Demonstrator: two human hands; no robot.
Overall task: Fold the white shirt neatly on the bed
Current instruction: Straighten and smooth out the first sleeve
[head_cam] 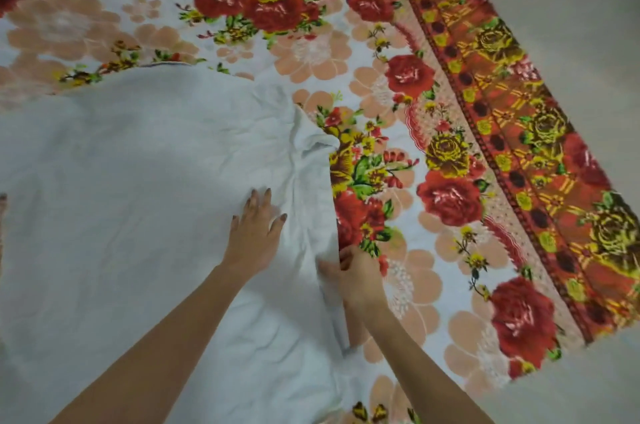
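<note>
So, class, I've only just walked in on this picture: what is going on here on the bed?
A person is working on a white shirt spread over a floral bedsheet. The left hand lies flat, fingers spread, pressing the cloth down. The right hand pinches the shirt's right edge, where the fabric is bunched and wrinkled. No neat fold shows yet, so the folding seems to be at an early stage.

My arms are bare to past the elbow, with no sleeve in view. My left hand [252, 240] has dark polish on its longish nails. My right hand [358, 276] wears no ring I can see.
</note>
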